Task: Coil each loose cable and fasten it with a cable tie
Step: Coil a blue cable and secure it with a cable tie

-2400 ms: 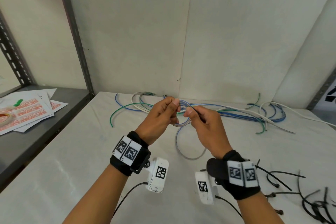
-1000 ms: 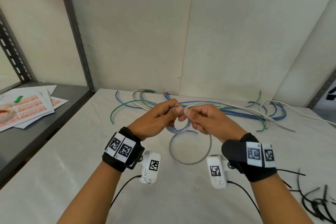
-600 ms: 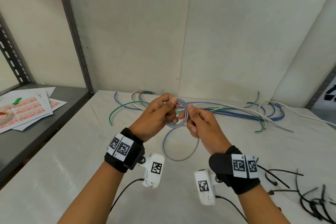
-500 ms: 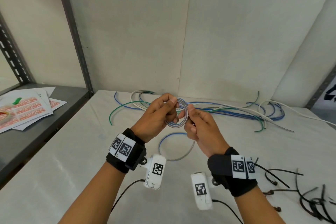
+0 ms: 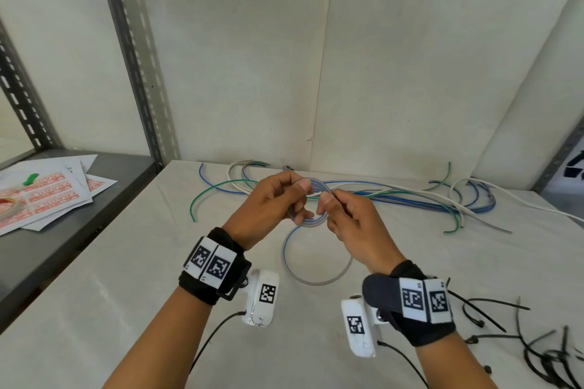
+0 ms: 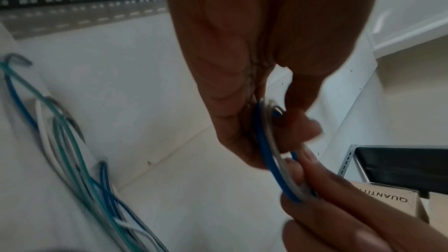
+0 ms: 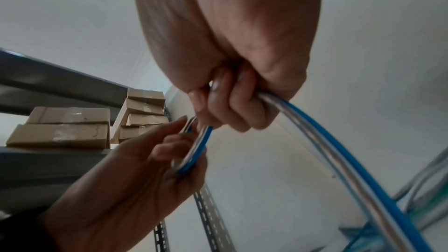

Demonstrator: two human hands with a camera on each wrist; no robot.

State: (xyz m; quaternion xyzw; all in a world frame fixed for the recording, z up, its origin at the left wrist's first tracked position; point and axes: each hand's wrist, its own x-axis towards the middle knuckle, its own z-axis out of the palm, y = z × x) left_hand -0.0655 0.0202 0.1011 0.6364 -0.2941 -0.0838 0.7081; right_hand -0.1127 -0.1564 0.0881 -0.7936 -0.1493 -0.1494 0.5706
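Blue-and-grey cable (image 5: 311,222) coiled between both hands, box (image 6: 387,201) lettered "QUANTI"

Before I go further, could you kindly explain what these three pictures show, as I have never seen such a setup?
There is no machine here: a person works with bare hands and wears three cameras. One picture looks down from the head; the other two look along each wrist at the fingers. The left hand and the right hand both grip a blue and grey cable, partly wound into a small coil, with one loop hanging to the white table. More loose cables lie at the back, black cable ties at the right. Printed sheets rest on a side shelf.
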